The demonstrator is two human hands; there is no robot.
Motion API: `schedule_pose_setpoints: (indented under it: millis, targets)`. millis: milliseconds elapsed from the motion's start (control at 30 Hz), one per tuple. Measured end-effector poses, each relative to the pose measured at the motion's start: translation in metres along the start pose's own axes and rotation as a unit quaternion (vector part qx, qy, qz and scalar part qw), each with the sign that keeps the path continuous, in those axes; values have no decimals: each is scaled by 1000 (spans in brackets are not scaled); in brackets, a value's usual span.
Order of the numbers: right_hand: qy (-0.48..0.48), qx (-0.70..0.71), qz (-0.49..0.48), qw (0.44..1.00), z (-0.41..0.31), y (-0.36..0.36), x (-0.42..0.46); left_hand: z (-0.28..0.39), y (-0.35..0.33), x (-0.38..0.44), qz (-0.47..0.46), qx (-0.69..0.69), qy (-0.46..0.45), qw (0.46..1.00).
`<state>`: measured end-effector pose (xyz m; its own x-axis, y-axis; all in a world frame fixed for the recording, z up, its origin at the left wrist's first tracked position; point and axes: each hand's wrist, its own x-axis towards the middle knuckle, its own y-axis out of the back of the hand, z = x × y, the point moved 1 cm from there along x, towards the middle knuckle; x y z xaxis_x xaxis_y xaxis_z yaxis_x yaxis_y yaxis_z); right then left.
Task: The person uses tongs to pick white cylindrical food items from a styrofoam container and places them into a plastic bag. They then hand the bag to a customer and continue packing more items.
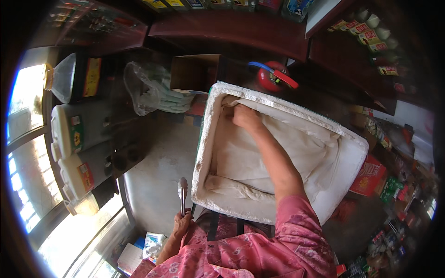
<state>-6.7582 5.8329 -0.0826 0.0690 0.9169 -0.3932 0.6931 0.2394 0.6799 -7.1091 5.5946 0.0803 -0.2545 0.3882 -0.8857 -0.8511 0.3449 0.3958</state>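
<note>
Before me stands a large white foam box (347, 173), its rim rough and worn, its inside lined with a beige cloth (240, 153). My right hand (246, 116) reaches into the far left corner of the box and grips a fold of that cloth; the fingertips are partly hidden in it. Outside the box, low on the left, my left hand (182, 222) holds a pair of metal tongs (182, 194) upright, with the scalloped tips pointing away from me.
Beyond the box are a red fire extinguisher (273, 78), an open cardboard box (194, 74) and a clear plastic bag (156, 93). Large plastic jugs (80, 128) line the window side at left. Bottles stand on dark red shelves (226, 31). At right is a red carton (369, 175).
</note>
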Motion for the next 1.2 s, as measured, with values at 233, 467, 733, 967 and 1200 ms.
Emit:
schedule_pose_setpoints:
  millis: [233,467,733,967,1200]
  targets:
    - [90,-59,179,978,17,-73,39,-6,-6,13,-24,11,11,1000]
    - [79,11,158,984,-4,32,-57,-1,13,8,-31,7,-37,999]
    - [-78,-174,235,953,79,98,-152,2,12,4,-43,51,-24,997]
    - [-129,-145,55,979,121,87,-113,8,-5,6,-36,50,-9,998]
    - [-56,-59,145,986,130,106,-143,15,0,-7,-32,100,-67,992]
